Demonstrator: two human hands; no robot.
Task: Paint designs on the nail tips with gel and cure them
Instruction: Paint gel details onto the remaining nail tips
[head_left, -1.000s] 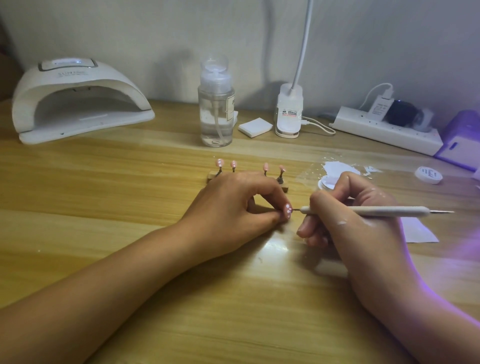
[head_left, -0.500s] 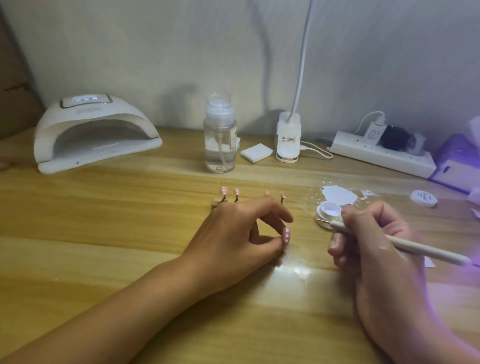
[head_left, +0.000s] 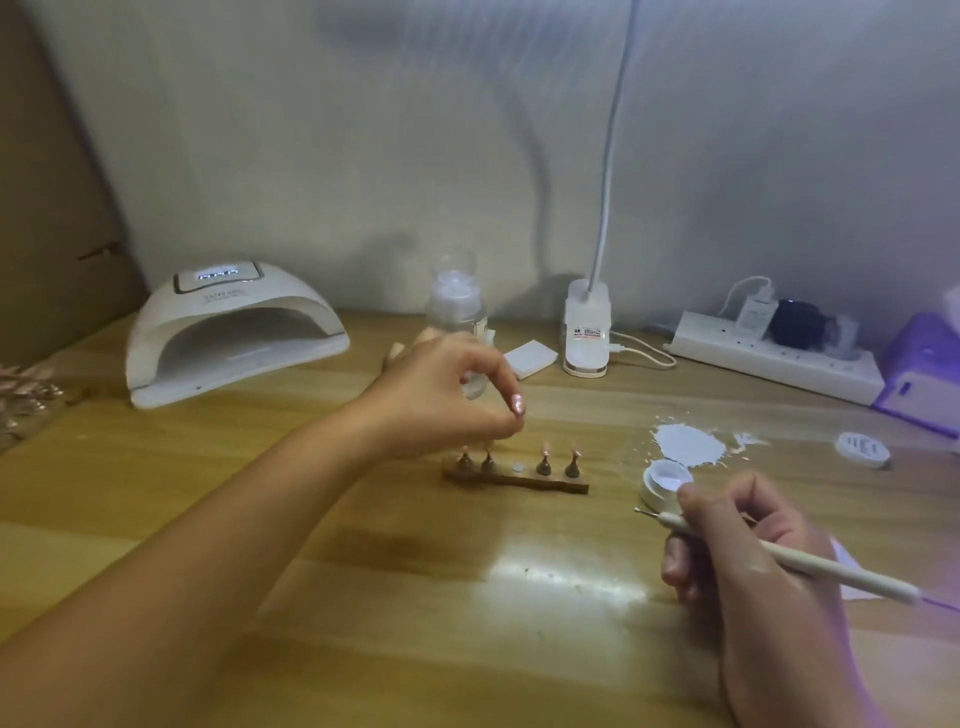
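Up comes your left hand (head_left: 447, 395) off the table (head_left: 363, 597), and it has carried the nail tip (head_left: 518, 404) away from the dotting pen (head_left: 810, 565), which has pulled back to the right. Starting at the left, the curing lamp (head_left: 234, 332) sits with its mouth facing you and its display lit, and by my read that is where this tip is headed. Your left thumb and forefinger are pinched on the nail tip, painted face turned outward as far as the blur lets me tell, well above the holder (head_left: 514, 478). Down there, four other tips stand on their pegs and one spot in the middle is bare, likely this tip's place. Further right, the gel pot (head_left: 667, 480) is open just beside your right hand (head_left: 748, 561), handy for a reload. That hand is wrapped around the dotting pen, its point aimed left, low over the wood, close by the pot. Room looks good: open table between holder and lamp, with only the pump bottle (head_left: 457, 306) behind your knuckles to mind. Watch the lamp's rim going in, since a brush there would likely smear wet gel.
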